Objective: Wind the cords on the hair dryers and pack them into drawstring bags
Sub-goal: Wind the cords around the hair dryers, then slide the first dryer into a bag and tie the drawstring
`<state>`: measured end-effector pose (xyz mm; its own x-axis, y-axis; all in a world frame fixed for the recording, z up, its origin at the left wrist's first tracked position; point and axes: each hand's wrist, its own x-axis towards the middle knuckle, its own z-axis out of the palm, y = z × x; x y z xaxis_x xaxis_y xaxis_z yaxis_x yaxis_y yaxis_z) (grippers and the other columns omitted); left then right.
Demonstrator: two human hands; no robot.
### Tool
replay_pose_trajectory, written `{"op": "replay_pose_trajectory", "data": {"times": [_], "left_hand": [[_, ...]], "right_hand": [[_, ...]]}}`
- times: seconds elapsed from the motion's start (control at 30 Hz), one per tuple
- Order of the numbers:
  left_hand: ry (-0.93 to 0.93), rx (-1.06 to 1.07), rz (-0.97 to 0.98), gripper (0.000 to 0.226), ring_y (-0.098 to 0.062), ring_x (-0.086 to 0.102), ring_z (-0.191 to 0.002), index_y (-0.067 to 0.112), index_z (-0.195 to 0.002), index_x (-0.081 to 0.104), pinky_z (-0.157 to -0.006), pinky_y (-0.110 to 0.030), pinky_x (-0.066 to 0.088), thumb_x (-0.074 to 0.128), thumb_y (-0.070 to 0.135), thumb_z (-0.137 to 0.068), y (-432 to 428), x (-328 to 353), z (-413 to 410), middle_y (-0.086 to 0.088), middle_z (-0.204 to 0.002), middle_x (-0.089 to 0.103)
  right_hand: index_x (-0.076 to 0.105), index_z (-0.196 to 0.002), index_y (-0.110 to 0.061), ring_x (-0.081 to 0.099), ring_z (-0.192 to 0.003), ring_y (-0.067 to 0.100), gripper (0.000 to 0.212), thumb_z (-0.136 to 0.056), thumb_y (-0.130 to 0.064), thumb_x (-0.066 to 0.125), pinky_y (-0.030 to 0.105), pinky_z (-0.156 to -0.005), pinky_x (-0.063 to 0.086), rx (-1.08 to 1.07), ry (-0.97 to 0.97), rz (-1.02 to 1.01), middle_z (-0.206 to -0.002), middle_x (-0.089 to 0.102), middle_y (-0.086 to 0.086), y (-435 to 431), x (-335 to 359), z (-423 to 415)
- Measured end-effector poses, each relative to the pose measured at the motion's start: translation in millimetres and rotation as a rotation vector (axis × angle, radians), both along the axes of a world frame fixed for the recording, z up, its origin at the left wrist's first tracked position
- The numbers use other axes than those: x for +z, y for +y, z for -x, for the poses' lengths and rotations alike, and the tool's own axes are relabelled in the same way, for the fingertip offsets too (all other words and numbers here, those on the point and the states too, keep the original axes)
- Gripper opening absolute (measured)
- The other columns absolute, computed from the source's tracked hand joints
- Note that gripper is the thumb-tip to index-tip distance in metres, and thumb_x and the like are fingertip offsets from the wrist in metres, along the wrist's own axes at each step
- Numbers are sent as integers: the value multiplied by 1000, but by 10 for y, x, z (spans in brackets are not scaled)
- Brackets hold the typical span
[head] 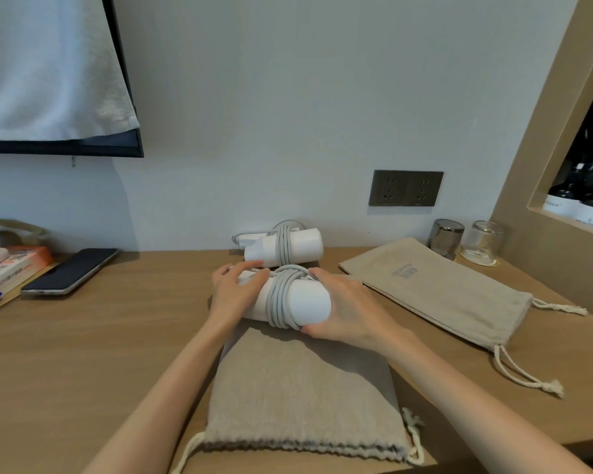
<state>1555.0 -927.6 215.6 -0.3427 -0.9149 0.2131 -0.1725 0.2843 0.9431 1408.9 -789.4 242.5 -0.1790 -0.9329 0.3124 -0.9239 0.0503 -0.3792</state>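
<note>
A white hair dryer [307, 302] with its grey cord wound around the body lies across the middle of the wooden table. My left hand [235, 294] grips its left end and my right hand [344, 309] cups its right end. Just behind it, against the wall, a second white hair dryer [300, 248] lies with its cord wound too. A beige drawstring bag [302, 398] lies flat right in front of the held dryer, its gathered mouth toward me. A second beige drawstring bag [439, 289] lies flat to the right.
A dark phone [71, 271] and some packets [11, 265] sit at the left. Two upturned glasses [466, 239] stand at the back right below a wall socket [405, 188]. A wooden niche with bottles [579, 196] rises on the right.
</note>
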Motion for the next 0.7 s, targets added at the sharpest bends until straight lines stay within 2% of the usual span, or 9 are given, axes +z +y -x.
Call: {"op": "replay_pose_trajectory", "data": {"times": [0.07, 0.1, 0.23, 0.37, 0.6, 0.7], "left_hand": [[-4, 5, -1, 33, -17, 46, -124, 43, -89, 69, -105, -39, 39, 66, 55, -59, 2, 7, -2, -5, -132, 50], [3, -3, 0, 33, -17, 45, -125, 42, -92, 69, -106, -39, 38, 68, 53, -61, 31, 41, 0, -4, -133, 49], [113, -43, 45, 25, -11, 32, -133, 28, -108, 67, -96, -22, 29, 69, 23, -84, 204, 263, 132, 0, -141, 33], [163, -136, 128, 26, 1, 31, -123, 28, -110, 66, -95, -18, 27, 67, 20, -85, 416, 532, 537, 2, -142, 29], [109, -357, 167, 31, -13, 28, -133, 27, -116, 63, -98, -22, 25, 67, 28, -86, 955, 727, 1596, -1, -142, 28], [107, -443, 149, 28, -13, 31, -131, 26, -113, 65, -97, -22, 25, 67, 27, -85, 1221, 682, 2050, -1, -140, 33]], "right_hand": [[44, -128, -30, 56, -106, 15, 72, -65, -45, 75, 38, -82, 50, 5, 22, 31, -118, 60, -11, 28, -6, 13], [43, -130, -31, 55, -108, 15, 73, -65, -46, 75, 38, -83, 50, 8, 36, 47, -120, 59, -11, 51, 2, 31], [31, -145, -27, 48, -122, 18, 91, -68, -49, 75, 42, -95, 48, -29, 110, 116, -140, 47, -5, 217, 135, 192], [31, -146, -22, 46, -125, 19, 93, -69, -46, 77, 38, -98, 45, -121, 187, 188, -143, 45, -2, 526, 326, 491], [30, -145, -28, 47, -123, 19, 93, -68, -55, 74, 42, -98, 46, -360, 185, 214, -142, 46, -3, 1309, 382, 1181], [35, -144, -26, 50, -120, 18, 91, -68, -49, 77, 43, -94, 50, -436, 163, 221, -138, 50, -2, 1685, 341, 1450]]}}
